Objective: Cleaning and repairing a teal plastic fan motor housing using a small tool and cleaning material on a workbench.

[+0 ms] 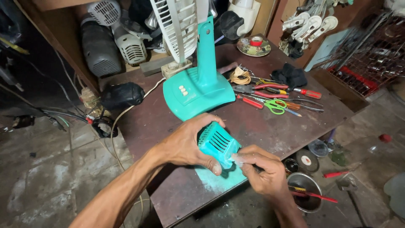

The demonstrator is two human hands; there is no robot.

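Note:
My left hand [185,145] grips a teal slotted plastic fan motor cover [217,143] over the near edge of a dark brown table [270,126]. My right hand [263,171] is closed just right of the cover, fingertips pinching something small against its lower edge; what it pinches is hidden. Under the cover lies a flat teal piece [219,179]. Behind it stands a teal fan base with its stem [198,90] and a white fan grille [179,25].
Red-handled pliers [263,90], green-handled scissors [274,105], a screwdriver [306,93] and a black cloth [289,76] lie on the table's right side. Old fan motors [114,40] crowd the back left. A metal bowl with tools [306,192] sits on the floor.

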